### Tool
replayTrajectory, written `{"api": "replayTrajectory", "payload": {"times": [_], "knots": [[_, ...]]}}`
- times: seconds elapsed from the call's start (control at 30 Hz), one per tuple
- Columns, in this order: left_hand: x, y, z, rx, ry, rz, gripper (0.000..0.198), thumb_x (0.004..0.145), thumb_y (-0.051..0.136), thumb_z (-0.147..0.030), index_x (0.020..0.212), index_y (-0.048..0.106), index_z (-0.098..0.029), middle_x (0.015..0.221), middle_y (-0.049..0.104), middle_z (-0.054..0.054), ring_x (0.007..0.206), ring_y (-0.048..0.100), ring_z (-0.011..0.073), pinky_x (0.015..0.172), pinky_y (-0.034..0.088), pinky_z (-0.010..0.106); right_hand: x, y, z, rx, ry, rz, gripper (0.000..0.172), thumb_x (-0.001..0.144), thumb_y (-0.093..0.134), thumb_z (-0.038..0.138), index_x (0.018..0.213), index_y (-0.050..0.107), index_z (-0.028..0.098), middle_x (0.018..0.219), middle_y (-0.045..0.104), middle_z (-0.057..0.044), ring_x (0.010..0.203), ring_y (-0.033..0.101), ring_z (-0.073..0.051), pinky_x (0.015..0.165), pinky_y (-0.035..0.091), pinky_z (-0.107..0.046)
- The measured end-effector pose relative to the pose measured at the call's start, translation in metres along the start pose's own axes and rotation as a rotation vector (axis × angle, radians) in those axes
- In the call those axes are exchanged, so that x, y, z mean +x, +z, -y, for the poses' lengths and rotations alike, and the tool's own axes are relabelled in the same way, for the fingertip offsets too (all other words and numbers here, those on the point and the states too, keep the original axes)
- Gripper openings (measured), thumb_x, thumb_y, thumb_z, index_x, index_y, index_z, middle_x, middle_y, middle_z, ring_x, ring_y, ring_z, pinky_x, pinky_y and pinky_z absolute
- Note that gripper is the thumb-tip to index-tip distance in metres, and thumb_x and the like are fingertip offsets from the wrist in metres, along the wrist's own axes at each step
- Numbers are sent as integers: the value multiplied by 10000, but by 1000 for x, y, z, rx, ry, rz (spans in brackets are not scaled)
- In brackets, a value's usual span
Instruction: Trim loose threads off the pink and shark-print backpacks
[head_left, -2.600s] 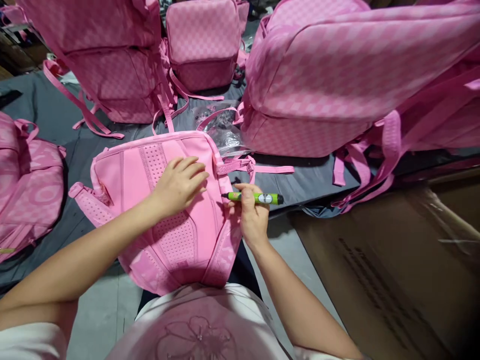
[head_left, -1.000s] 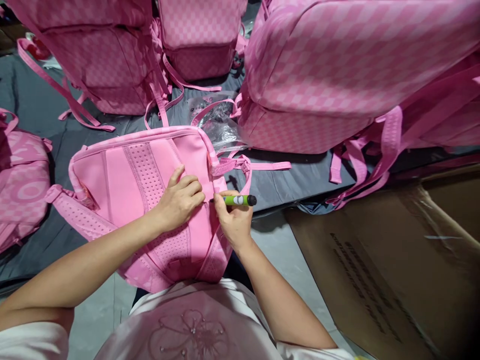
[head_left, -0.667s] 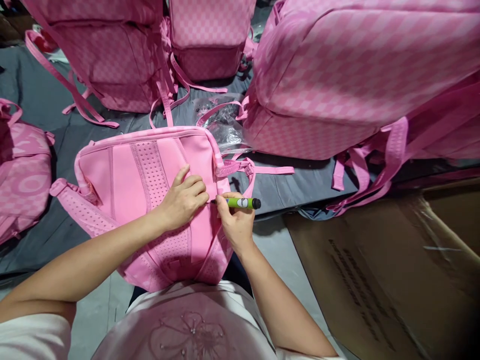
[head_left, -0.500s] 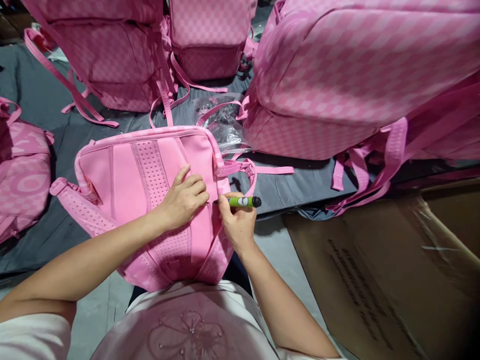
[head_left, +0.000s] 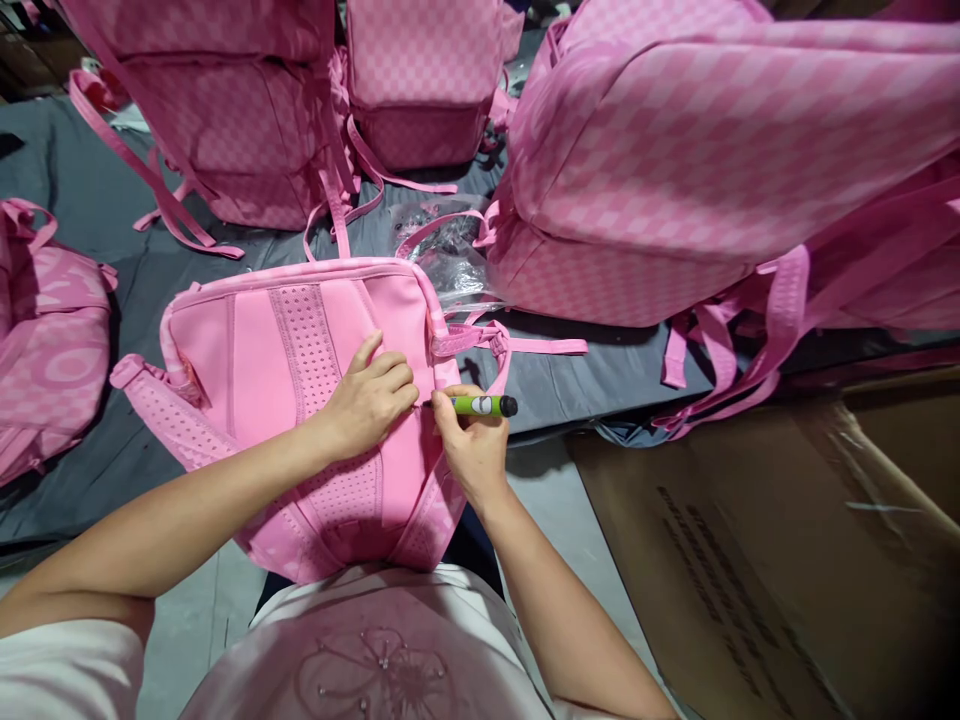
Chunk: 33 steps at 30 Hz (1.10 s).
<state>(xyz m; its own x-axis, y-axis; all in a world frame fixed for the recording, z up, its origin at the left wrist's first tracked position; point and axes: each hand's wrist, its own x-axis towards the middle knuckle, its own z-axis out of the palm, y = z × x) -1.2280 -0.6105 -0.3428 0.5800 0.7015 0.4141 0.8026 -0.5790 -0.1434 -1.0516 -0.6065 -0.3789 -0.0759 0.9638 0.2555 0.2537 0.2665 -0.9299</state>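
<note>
Overhanging the near edge of the table (head_left: 559,375), the pink backpack (head_left: 304,355) could slip if the left hand (head_left: 369,398), resting on it with fingers narrowly spread, eased off, letting the green marker (head_left: 480,405) pinched in the right hand (head_left: 478,448) stray. Counted: one cardboard box (head_left: 750,560) at right, at least four other pink backpacks (head_left: 712,165), one marker.

Smooth matt backpack (head_left: 300,370); glossy crinkled plastic bag (head_left: 456,270).

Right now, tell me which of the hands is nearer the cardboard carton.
Right. The right hand, holding the green marker pen, is left of the cardboard carton, with a gap between; the left hand is farther left, resting on the pink backpack.
</note>
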Motion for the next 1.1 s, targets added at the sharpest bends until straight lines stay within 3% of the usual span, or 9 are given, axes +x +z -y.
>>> {"api": "replayTrajectory", "payload": {"times": [0.23, 0.47, 0.57, 0.67, 0.77, 0.87, 0.93, 1.0, 1.1], "knots": [[5, -13, 0, 97, 67, 46, 181, 956, 516, -153, 801, 599, -195, 827, 639, 10, 925, 565, 201, 1107, 339, 497, -4, 1, 6, 25, -22, 4, 207, 921, 601, 384, 848, 646, 195, 750, 671, -13, 606, 605, -144, 600, 476, -273], [21, -57, 4, 218, 232, 245, 131, 902, 587, -132, 778, 593, -174, 763, 621, 51, 742, 563, 208, 744, 384, 372, -21, -15, 15, 36, -79, 56, 196, 924, 616, 372, 900, 688, 192, 712, 674, -7, 583, 625, -154, 569, 510, -277], [17, -75, 8, 266, 223, 265, 122, 885, 604, -137, 769, 601, -173, 736, 627, 47, 705, 564, 202, 711, 370, 370, -38, -15, 23, 79, -249, 65, 291, 948, 601, 304, 1216, 672, 214, 1060, 747, -82, 887, 729, -216, 799, 599, -354], [3, -101, 3, 276, 203, 187, 155, 904, 604, -176, 748, 595, -175, 715, 622, 33, 684, 552, 186, 676, 359, 362, -53, -9, 32, -15, -518, 48, 445, 964, 561, 183, 1400, 565, 271, 1232, 708, -90, 1086, 698, -234, 969, 563, -419], [-11, -144, -19, 332, 117, 94, 234, 975, 504, -220, 767, 603, -182, 721, 613, 30, 712, 554, 184, 652, 345, 361, -56, -12, 48, -112, -803, -15, 532, 949, 570, 115, 1437, 518, 318, 1223, 718, -75, 1108, 690, -232, 984, 552, -433], [-15, -190, -52, 345, -66, 91, 331, 1027, 370, -254, 823, 622, -193, 742, 602, 36, 764, 573, 191, 629, 336, 352, -46, -34, 75, -178, -1009, -48, 525, 934, 610, 131, 1396, 543, 370, 1243, 715, -50, 1096, 699, -229, 978, 555, -421], [-15, -205, -72, 306, -183, 89, 365, 1043, 344, -327, 859, 631, -196, 763, 602, 40, 793, 586, 193, 632, 355, 347, -36, -53, 93, -207, -1092, 8, 612, 911, 649, 129, 1448, 489, 374, 1295, 688, -62, 1132, 683, -242, 999, 542, -432], [-18, -199, -83, 248, -259, 76, 376, 1036, 376, -416, 889, 636, -189, 797, 620, 50, 816, 598, 198, 650, 391, 343, -27, -67, 101, -236, -1179, 79, 692, 890, 675, 112, 1496, 439, 350, 1271, 699, -82, 1129, 679, -244, 1006, 533, -431], [-28, -158, -82, 101, -294, 135, 291, 999, 495, -397, 919, 654, -167, 868, 673, 63, 823, 623, 198, 669, 436, 326, -20, -71, 82, -336, -1281, 171, 525, 938, 620, 128, 1431, 536, 289, 1086, 758, -94, 1027, 702, -224, 926, 559, -390]]}}
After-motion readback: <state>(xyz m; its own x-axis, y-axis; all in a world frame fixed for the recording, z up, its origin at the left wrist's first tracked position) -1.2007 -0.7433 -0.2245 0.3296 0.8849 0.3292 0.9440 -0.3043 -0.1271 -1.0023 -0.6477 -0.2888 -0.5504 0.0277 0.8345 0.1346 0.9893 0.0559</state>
